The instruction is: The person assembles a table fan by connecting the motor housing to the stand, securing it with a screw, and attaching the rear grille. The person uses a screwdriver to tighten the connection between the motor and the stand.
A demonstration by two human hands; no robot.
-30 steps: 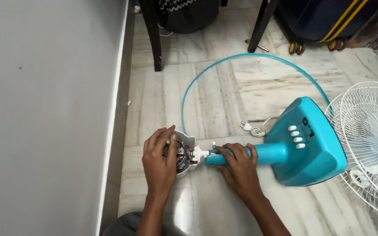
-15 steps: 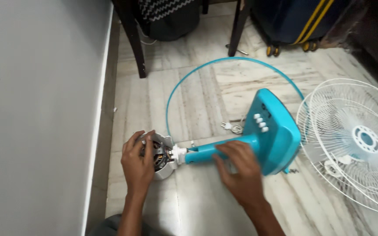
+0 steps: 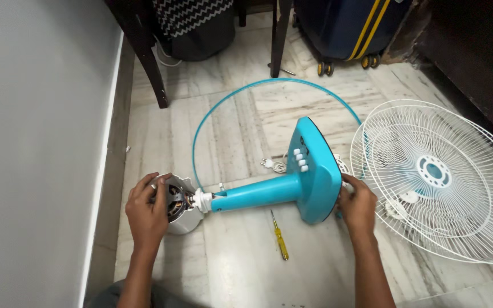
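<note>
- Low at centre-left of the frame, my left hand (image 3: 148, 212) wraps around the exposed silver fan motor with copper windings (image 3: 177, 205).
- Right of centre, my right hand (image 3: 358, 206) grips the underside edge of the teal plastic fan base with white buttons (image 3: 315, 171), tipped on its side on the pale marble floor (image 3: 246, 256).
- Below the teal neck lies a yellow-handled screwdriver (image 3: 279, 236), apart from both hands.
- At right rests a white wire fan grille (image 3: 446, 177); a thin teal ring (image 3: 269, 85) lies behind.

I see soft, even indoor light, a pale sheen on the marble floor (image 3: 241, 251), sharp focus centrally, and dark upper-right corner.
</note>
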